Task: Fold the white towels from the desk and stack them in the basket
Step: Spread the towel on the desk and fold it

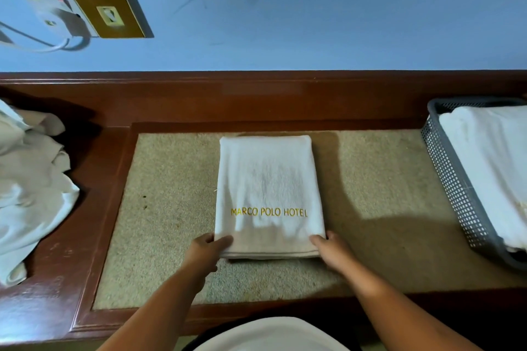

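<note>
White towel [269, 188], corners in left hand [208, 249], right hand [333, 249].

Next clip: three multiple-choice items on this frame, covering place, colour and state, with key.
1. Where is the basket relative to the folded towel? A) right B) left C) on top
2. The towel's lettering is: A) blue B) gold C) black
3. The left hand and right hand are: A) idle B) gripping the towel's near corners C) lifting the basket
Key: 1 A, it stands at the right edge; 2 B, the letters look yellow-gold; 3 B, each hand clasps a near corner.
</note>
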`<state>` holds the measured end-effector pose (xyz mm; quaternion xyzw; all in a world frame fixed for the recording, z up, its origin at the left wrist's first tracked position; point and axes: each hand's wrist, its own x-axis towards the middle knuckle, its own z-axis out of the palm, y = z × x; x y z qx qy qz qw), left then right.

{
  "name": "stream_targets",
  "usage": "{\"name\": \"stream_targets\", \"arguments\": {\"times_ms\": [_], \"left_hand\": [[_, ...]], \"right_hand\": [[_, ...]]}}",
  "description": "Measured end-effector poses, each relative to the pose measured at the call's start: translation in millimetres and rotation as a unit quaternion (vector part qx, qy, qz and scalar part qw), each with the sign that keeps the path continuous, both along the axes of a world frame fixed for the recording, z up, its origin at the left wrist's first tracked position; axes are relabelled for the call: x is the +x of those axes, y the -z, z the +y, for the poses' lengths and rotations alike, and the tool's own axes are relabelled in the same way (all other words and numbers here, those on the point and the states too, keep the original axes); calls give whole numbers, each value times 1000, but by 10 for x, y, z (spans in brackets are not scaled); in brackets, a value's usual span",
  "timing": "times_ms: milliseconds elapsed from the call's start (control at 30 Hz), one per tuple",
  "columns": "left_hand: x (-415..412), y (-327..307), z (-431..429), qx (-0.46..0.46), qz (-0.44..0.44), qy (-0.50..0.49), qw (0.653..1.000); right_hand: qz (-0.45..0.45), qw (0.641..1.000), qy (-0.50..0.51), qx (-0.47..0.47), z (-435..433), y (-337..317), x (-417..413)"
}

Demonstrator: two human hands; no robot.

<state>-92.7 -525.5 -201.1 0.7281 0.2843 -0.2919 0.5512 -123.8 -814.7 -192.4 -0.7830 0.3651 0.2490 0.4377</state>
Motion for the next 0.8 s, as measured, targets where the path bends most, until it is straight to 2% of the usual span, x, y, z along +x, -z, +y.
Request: {"name": "stream_targets", "arguments": {"times_ms": [133,200,233,333,367,433,533,633,800], "left_hand": [[-51,-96,158,-142,18,-1,990],[-83,-124,257,-170,51,30,984],[-105,-119,304,-145,70,64,985],[-171,7,381,50,77,182,979],[-181,28,366,101,58,172,978],[-123,35,314,143,-3,97,985],[80,71,236,137,-22,73,988],[317,136,108,124,-24,78,989],[731,166,-101,31,-12,-8,999]], "right_hand": [[-37,998,18,51,-94,-134,-81],[-2,998,-10,65,-181,-185,-140],[36,997,-46,56,-219,-194,-177],[110,983,-145,-37,-280,-95,-239],[102,984,-136,-58,-278,-57,-234],[50,994,-65,-69,-240,5,-178],[4,999,33,-27,-168,32,26],[-2,999,46,8,-114,81,224],[7,994,82,66,-25,124,492]]}}
